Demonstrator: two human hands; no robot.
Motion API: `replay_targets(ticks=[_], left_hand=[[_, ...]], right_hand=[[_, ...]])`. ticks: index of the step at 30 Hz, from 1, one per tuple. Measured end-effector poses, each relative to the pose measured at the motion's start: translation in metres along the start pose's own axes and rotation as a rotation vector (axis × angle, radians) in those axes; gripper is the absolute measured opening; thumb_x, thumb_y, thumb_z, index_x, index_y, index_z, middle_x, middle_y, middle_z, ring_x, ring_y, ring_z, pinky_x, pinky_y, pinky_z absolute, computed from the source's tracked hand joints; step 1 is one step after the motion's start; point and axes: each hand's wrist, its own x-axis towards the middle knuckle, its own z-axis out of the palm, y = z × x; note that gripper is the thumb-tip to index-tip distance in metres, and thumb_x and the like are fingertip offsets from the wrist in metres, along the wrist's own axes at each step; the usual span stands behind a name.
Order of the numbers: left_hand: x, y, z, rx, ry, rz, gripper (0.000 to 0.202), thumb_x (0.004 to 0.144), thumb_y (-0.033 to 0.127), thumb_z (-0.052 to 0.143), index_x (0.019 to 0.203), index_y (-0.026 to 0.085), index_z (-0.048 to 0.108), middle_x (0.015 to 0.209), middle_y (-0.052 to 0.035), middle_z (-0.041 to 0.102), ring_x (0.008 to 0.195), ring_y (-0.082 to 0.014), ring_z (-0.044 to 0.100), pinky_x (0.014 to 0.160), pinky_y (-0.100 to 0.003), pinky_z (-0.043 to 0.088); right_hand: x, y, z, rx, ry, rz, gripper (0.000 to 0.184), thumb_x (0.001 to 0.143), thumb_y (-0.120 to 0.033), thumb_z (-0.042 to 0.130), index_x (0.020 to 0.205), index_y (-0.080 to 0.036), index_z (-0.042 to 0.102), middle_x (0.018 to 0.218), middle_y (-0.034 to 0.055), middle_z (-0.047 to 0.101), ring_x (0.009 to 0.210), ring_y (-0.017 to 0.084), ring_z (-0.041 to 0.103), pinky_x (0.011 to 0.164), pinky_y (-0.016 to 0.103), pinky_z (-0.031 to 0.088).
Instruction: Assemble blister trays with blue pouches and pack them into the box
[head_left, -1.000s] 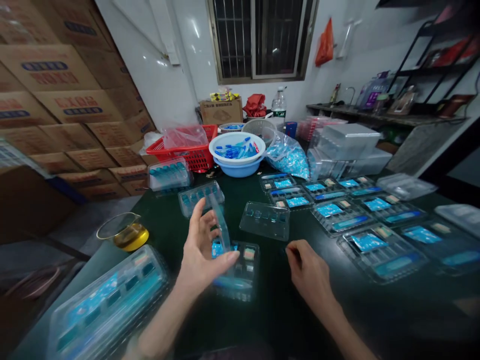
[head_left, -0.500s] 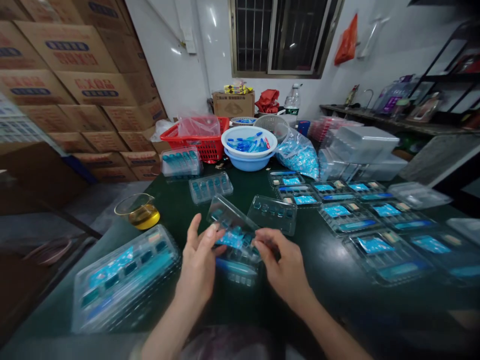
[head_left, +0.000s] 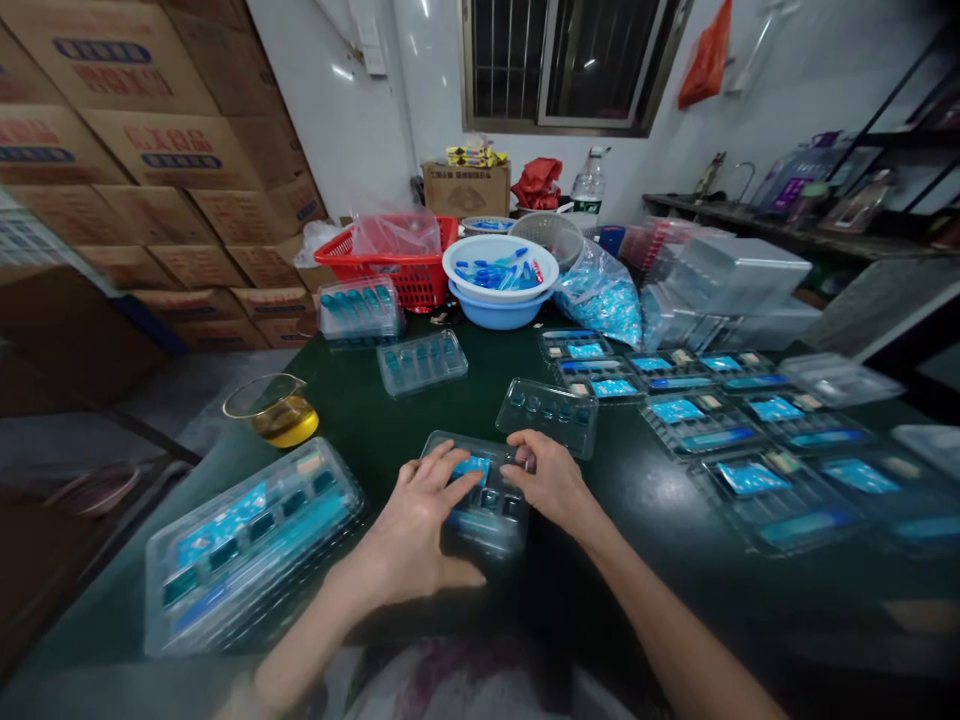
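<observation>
Blister tray [head_left: 486,510] lies flat near the bench [head_left: 480,372] front edge, mid-width; long axis roughly left-right, right end angled toward the person. Left hand [head_left: 409,530] spread over its left half, right hand [head_left: 551,480] curled on its right end; both grips on top, hold unclear. Empty clear tray [head_left: 546,418] just beyond; long packed tray [head_left: 251,545] to the left.

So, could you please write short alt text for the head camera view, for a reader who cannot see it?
A person's left hand and right hand rest on a clear plastic blister tray holding a blue card, on a dark green table. Similar trays lie to the right, and a white bowl of blue items stands beyond.
</observation>
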Motion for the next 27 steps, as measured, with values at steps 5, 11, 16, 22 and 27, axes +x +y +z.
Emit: replay_targets(ticks=[5, 11, 16, 22, 27], left_hand=[[0.01, 0.0, 0.009, 0.081, -0.051, -0.015, 0.078, 0.054, 0.032, 0.079, 0.126, 0.021, 0.048, 0.133, -0.0179, 0.042, 0.121, -0.0384, 0.037, 0.09, -0.054, 0.034], [0.029, 0.002, 0.014, 0.018, -0.04, 0.081, 0.102, 0.047, 0.055, 0.078, 0.135, 0.02, 0.037, 0.145, -0.0203, 0.025, 0.134, -0.0418, 0.008, 0.099, -0.064, 0.016], [0.041, -0.005, 0.028, 0.021, -0.132, 0.075, 0.11, 0.054, 0.07, 0.064, 0.141, 0.018, 0.022, 0.147, -0.02, 0.02, 0.135, -0.0401, 0.004, 0.102, -0.066, 0.004], [0.035, -0.024, 0.029, 0.185, -0.085, -0.062, 0.106, 0.058, 0.069, 0.061, 0.141, 0.016, 0.023, 0.146, -0.0188, 0.021, 0.135, -0.0392, 0.009, 0.101, -0.064, 0.013], [0.028, -0.014, 0.016, 0.175, 0.02, -0.125, 0.093, 0.059, 0.054, 0.069, 0.137, 0.018, 0.033, 0.145, -0.0175, 0.025, 0.135, -0.0399, 0.007, 0.098, -0.066, 0.019]], right_hand=[[-0.008, -0.004, 0.008, -0.293, 0.113, -0.143, 0.018, 0.076, -0.024, 0.059, 0.094, -0.02, 0.064, 0.094, 0.0073, 0.055, 0.092, 0.022, 0.048, 0.08, 0.035, 0.043], [-0.021, 0.006, -0.024, -0.098, 0.193, -0.167, 0.022, 0.084, -0.023, 0.051, 0.102, -0.02, 0.061, 0.1, 0.0056, 0.057, 0.085, 0.016, 0.055, 0.076, 0.03, 0.045], [-0.045, 0.035, -0.056, -0.161, 0.092, -0.064, 0.017, 0.083, -0.02, 0.05, 0.093, -0.021, 0.064, 0.087, 0.0016, 0.06, 0.069, 0.012, 0.057, 0.064, 0.026, 0.045], [-0.055, 0.041, -0.042, -0.409, 0.091, -0.069, 0.028, 0.084, -0.018, 0.05, 0.111, -0.021, 0.054, 0.096, 0.004, 0.058, 0.076, 0.016, 0.06, 0.062, 0.028, 0.045], [-0.05, 0.042, -0.037, -0.604, 0.214, -0.042, 0.025, 0.084, -0.016, 0.05, 0.108, -0.02, 0.054, 0.088, 0.0063, 0.058, 0.073, 0.02, 0.061, 0.055, 0.028, 0.041]])
